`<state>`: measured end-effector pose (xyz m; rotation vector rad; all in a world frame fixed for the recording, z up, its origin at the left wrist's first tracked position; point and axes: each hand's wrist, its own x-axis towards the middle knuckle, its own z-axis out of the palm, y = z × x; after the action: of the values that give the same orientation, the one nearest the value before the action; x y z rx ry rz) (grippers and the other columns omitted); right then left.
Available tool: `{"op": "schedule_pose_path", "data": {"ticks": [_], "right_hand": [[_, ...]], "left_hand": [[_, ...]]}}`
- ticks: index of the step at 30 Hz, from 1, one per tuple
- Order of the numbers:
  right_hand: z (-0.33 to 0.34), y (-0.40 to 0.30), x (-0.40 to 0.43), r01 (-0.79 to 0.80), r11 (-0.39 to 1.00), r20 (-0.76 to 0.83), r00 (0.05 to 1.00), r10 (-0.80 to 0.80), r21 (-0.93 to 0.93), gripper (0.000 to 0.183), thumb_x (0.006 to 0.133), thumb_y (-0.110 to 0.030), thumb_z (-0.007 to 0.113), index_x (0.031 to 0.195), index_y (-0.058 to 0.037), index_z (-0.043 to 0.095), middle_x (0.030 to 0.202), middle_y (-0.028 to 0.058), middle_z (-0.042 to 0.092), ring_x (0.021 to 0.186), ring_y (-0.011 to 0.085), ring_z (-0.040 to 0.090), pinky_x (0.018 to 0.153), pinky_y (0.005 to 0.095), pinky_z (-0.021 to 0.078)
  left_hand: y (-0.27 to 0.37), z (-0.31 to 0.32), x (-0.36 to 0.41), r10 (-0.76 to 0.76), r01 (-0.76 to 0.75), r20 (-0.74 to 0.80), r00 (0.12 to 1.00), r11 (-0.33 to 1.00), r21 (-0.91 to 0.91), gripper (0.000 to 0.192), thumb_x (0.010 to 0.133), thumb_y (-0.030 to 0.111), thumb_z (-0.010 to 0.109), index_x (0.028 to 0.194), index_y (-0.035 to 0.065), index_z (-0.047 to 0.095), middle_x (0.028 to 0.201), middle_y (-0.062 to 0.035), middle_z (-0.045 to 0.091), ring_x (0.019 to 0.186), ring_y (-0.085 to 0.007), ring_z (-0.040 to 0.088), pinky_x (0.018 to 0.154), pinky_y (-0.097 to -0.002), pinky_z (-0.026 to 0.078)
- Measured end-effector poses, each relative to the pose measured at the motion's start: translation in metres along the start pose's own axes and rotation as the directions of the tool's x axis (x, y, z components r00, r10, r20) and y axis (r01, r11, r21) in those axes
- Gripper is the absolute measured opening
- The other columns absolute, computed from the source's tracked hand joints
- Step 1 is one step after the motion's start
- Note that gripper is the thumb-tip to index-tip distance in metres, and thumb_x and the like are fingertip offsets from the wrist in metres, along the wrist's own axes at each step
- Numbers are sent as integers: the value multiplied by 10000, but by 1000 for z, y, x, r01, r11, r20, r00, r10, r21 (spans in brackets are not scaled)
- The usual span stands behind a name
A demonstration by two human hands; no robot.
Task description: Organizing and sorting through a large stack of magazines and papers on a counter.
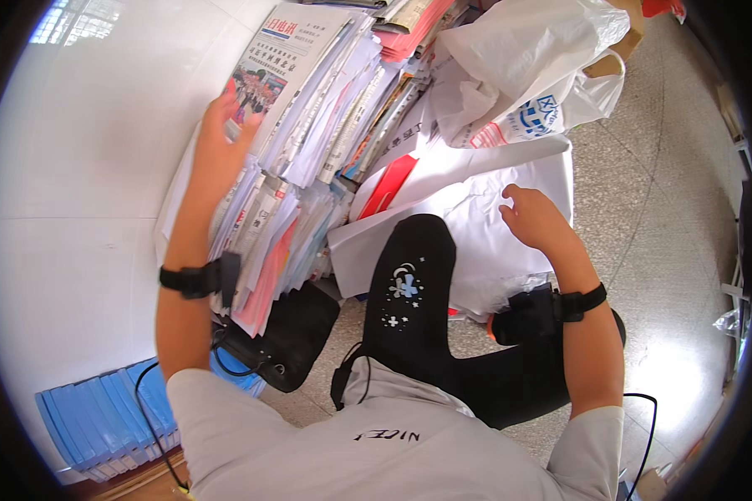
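Note:
My left hand is at the left edge of a folded newspaper on top of a tall paper stack, thumb and fingers apart. Whether it touches the newspaper is hard to tell. Below lies a second row of stacked newspapers and loose sheets, some of them pink. My right hand is over a large creased white paper sheet, fingers loosely bent and nothing between them. A red strip shows beside this sheet, near the stacks.
A white plastic bag with printing lies beyond the sheet, by a cardboard box. A black bag rests on the speckled floor under the stack. Blue file boxes line the lower left, near a white tiled wall.

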<state>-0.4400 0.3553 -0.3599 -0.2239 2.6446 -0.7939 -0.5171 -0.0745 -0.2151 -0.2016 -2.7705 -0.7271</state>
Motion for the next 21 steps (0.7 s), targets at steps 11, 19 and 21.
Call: {"op": "schedule_pose_path", "data": {"ticks": [11, 19, 21], "right_hand": [[32, -20, -23, 89, 994, 98, 992, -82, -68, 288, 859, -219, 567, 1033, 9, 576, 897, 205, 644, 882, 367, 621, 772, 465, 496], [41, -32, 2, 125, 992, -2, 992, -125, -30, 177, 787, -133, 586, 907, -6, 614, 839, 176, 657, 805, 348, 656, 712, 438, 526], [42, -31, 0, 131, 991, -68, 989, -131, -10, 146, 773, -130, 603, 857, -12, 626, 818, 164, 660, 786, 329, 665, 697, 420, 534]], "left_hand": [[-2, 60, 48, 111, -178, 156, 982, 825, 536, 539, 894, 367, 582, 1276, 1, 481, 1218, -243, 523, 1125, -386, 517, 946, -449, 425], [10, 52, 86, 97, -245, 264, 960, 748, 617, 526, 851, 278, 545, 1299, 19, 454, 1150, -244, 567, 1035, -403, 574, 861, -481, 472], [16, 56, 95, 62, -192, 232, 971, 783, 592, 532, 844, 193, 547, 1329, 7, 432, 1229, -249, 553, 1119, -392, 550, 918, -442, 455]]}}
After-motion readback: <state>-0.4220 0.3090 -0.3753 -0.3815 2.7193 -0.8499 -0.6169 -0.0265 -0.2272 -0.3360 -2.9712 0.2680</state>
